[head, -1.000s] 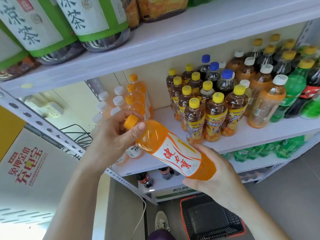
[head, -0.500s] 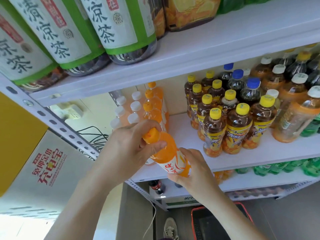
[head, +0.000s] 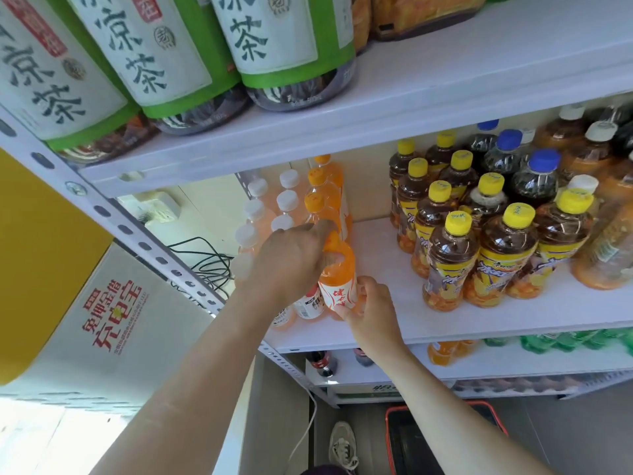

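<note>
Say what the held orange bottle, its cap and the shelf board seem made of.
The orange bottle: clear, glossy plastic, probably PET; the drink shows through and the shoulder catches highlights. Its cap: opaque orange plastic, duller look. The shelf board: smooth white with a faint sheen; painted metal or laminate, unclear.

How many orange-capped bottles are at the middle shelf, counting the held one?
4. The held bottle is at the front, gripped by left hand and right hand. Behind it: nearest bottle, middle bottle, rear bottle. Others may be hidden.
</note>
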`<state>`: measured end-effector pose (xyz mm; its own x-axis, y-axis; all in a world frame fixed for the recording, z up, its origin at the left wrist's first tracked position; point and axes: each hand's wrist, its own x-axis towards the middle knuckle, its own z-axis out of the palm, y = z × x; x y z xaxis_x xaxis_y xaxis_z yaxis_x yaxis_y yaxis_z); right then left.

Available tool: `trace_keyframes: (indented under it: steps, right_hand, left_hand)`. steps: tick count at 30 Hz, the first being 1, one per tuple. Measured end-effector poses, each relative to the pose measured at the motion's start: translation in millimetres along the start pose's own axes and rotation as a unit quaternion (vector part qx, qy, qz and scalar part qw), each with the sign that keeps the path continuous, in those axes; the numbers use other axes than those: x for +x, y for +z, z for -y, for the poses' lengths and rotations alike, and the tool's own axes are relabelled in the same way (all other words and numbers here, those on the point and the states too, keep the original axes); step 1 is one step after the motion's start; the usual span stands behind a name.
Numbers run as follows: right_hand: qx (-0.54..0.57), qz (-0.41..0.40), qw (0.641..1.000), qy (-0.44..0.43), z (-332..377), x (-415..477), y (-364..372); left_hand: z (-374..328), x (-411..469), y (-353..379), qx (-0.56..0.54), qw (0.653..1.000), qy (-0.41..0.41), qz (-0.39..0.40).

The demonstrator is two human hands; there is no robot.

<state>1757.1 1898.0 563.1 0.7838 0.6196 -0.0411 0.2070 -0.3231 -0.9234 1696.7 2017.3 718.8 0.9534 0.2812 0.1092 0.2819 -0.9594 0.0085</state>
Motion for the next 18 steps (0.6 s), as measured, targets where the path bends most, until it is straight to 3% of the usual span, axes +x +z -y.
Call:
trace_keyframes:
  steps: [4, 9, 11, 18]
  right_hand:
    - [-0.008, 0.004, 1.0, -0.008, 1, 2, 8]
    - [0.045, 0.125, 0.991, -0.011, 4, -6, 0]
    - [0.026, 0.133, 0.991, -0.01, 6, -11, -8]
    - [-0.044, -0.07, 0.991, -0.103, 11, -42, -79]
  left_hand:
    - [7, 1, 9, 0.052, 0.998, -0.012, -0.026]
    - [7, 0, 14, 0.029, 0.995, -0.069, -0.068]
    - [4, 0, 16, 0.039, 0.992, -0.084, -0.084]
    - [-18, 1, 11, 0.069, 0.982, -0.153, -0.09]
